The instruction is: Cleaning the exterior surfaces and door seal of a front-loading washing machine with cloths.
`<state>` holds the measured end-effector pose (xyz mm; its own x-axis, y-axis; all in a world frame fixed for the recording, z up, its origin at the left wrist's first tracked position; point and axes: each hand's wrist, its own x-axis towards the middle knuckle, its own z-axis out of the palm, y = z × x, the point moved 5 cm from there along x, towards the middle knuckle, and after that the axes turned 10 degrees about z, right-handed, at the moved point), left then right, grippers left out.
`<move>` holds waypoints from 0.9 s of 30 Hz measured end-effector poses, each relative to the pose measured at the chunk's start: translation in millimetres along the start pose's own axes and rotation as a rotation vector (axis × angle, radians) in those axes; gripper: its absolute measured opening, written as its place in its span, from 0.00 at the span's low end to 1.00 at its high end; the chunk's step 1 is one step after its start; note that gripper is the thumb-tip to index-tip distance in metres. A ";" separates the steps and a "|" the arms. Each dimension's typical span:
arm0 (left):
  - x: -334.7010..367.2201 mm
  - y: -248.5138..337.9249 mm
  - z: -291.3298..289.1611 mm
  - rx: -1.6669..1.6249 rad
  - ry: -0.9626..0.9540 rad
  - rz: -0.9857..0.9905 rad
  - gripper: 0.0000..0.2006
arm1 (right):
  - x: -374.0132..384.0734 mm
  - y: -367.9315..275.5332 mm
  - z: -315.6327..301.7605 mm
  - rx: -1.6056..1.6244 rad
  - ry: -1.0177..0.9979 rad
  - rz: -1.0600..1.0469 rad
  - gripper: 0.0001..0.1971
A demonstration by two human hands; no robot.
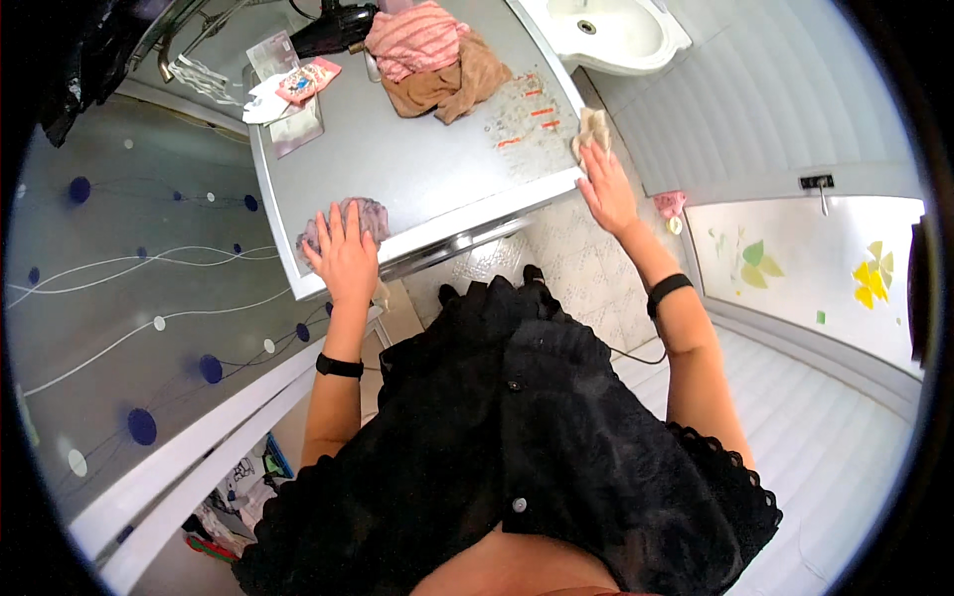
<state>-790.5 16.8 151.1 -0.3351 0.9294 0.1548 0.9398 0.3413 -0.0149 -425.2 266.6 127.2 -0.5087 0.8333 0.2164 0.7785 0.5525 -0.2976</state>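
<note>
My left hand (344, 258) lies palm down with fingers spread over a crumpled grey-purple cloth (370, 217), at the near left corner of a grey tabletop with a white rim (477, 211). At the near right corner my right hand (608, 191) has its fingers together on a beige cloth (593, 127), pressing it against the table's right edge. The palm side of this hand is hidden. Left of the beige cloth, orange strips (543, 111) and dark specks mark the tabletop.
Toward the back lie a pink striped towel (417, 38), a brown towel (462, 81) and a black hair dryer (333, 30). Packets (306, 79) sit at the back left. A white washbasin (626, 35) stands beyond the right edge. A patterned grey panel (149, 268) borders the left.
</note>
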 end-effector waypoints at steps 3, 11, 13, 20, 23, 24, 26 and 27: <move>9.4 32.4 2.8 -0.031 0.010 0.031 0.28 | 4.4 -0.6 -17.7 0.023 -0.187 -0.227 0.26; 41.6 83.6 10.5 -0.178 0.107 -0.170 0.26 | 106.0 18.7 10.7 0.143 -0.238 -0.424 0.26; 37.1 84.0 6.5 -0.202 0.156 -0.195 0.24 | 149.3 19.5 34.8 0.130 -0.179 -0.436 0.26; 46.3 83.7 8.7 -0.137 0.179 -0.152 0.25 | 300.5 17.5 118.1 -0.026 -0.031 -0.344 0.29; 47.1 82.0 7.7 -0.149 0.223 -0.133 0.25 | 330.5 28.3 134.8 -0.018 0.099 -0.445 0.28; 48.4 80.6 10.8 -0.144 0.231 -0.129 0.25 | 340.4 32.6 137.9 -0.010 0.112 -0.466 0.28; 32.5 79.6 2.8 -0.100 0.233 -0.162 0.23 | 326.7 -0.7 142.3 0.068 0.053 -0.468 0.30; 36.1 84.0 -5.3 -0.093 0.249 -0.152 0.22 | 324.7 0.4 140.8 0.043 0.047 -0.437 0.31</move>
<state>-723.3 78.3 160.7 -0.4561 0.8018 0.3861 0.8863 0.4485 0.1155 -641.8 539.8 66.5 -0.7688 0.5198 0.3725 0.4774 0.8541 -0.2065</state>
